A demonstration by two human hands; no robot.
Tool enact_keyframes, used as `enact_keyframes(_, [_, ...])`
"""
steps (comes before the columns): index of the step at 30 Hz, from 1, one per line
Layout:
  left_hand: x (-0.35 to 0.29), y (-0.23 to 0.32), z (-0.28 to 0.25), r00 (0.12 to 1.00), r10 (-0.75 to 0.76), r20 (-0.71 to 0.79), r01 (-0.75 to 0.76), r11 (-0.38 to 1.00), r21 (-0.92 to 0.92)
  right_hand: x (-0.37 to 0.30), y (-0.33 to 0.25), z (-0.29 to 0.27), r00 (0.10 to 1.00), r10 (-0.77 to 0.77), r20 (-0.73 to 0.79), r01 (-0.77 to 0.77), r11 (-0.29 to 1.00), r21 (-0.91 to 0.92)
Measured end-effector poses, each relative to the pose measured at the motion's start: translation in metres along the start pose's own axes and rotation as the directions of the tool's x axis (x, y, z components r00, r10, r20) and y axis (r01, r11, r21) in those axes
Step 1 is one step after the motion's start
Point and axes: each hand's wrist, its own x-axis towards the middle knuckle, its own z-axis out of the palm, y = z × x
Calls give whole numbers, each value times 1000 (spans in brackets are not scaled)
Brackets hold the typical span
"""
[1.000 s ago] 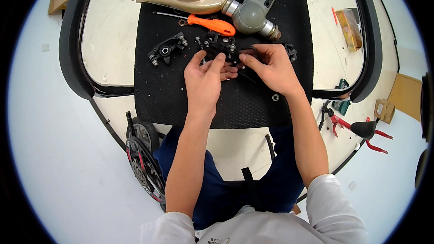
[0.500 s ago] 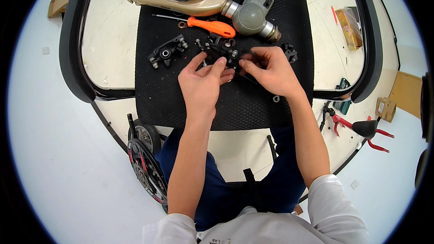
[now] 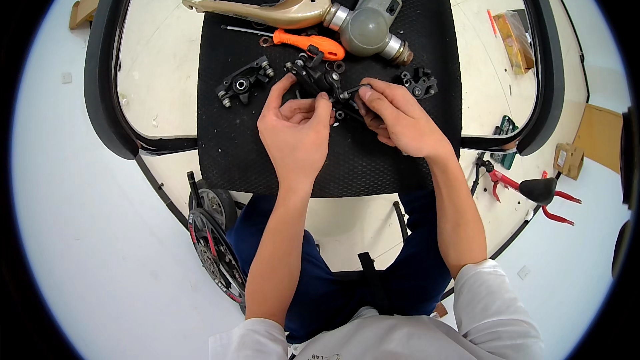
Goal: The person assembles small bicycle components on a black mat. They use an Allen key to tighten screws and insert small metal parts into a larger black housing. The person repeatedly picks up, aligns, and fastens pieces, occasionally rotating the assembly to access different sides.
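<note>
My left hand (image 3: 293, 130) is closed on a black brake caliper (image 3: 312, 79), fingers and thumb along its near side, holding it above the black mesh chair seat (image 3: 267, 163). My right hand (image 3: 407, 119) pinches a thin dark hex key (image 3: 355, 91), whose tip meets the caliper's right end; the rest is hidden by the fingers. To the left lies a second brake caliper (image 3: 244, 83). Beyond my right fingers is another small black metal part (image 3: 420, 84). A few small nuts or washers (image 3: 339, 115) lie just below the held caliper.
An orange-handled screwdriver (image 3: 310, 43) lies behind the caliper. Farther back are a beige fork (image 3: 293, 10) and a grey tube joint (image 3: 368, 29). Black armrests (image 3: 105, 60) flank the seat. A wheel (image 3: 215, 253) stands at lower left; a red-handled tool (image 3: 533, 190) is at right.
The caliper has turned and moved slightly left in my left hand. My right hand has shifted down and right, showing the hex key and uncovering the black part behind it.
</note>
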Motion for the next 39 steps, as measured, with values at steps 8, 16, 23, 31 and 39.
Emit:
enact_keyframes(8, [0,1,-1,1000,10,8,-10,998,60,1,2,3,995,-92,-38,87,990,-106])
enact_keyframes(16, [2,-5,-4,999,35,35,-39,989,144,6,12,7,998,-42,-49,35,991,-127])
enact_keyframes(23, [10,-2,1,999,-48,16,42,964,264,12,18,6,997,-50,-60,44,993,-108])
enact_keyframes(31, [18,-1,-7,925,349,153,-374,752,543,-3,6,7,995,-97,-19,95,991,-94])
enact_keyframes(39, [11,13,2,988,2,153,-1,1000,-3,-21,-6,24,981,-192,-24,180,952,-249])
